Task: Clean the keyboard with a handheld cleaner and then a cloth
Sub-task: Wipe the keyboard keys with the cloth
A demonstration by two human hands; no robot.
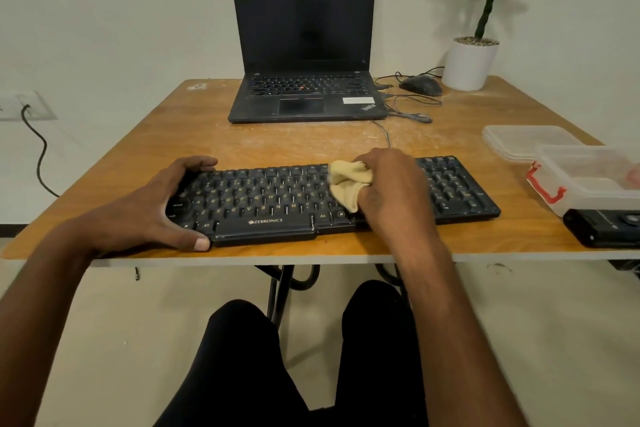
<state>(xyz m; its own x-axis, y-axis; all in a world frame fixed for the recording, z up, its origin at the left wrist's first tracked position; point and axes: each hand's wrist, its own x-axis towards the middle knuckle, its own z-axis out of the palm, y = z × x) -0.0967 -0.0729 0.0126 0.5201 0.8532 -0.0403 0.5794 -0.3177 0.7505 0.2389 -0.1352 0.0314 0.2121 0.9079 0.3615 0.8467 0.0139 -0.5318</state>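
A black Zebronics keyboard (270, 199) lies along the near edge of the wooden table (145, 135). My left hand (149, 211) grips the keyboard's left end, fingers over the back edge and thumb on the front edge. My right hand (391, 191) holds a bunched tan cloth (346, 182) and presses it on the keys right of the middle. A black handheld device (602, 227), which may be the cleaner, lies at the table's right edge.
An open black laptop (304, 45) stands at the back with cables (412, 111) and a mouse (420, 84) to its right. A potted plant (469, 62) is in the far right corner. Clear plastic boxes (585, 180) and a lid (523, 140) sit at the right.
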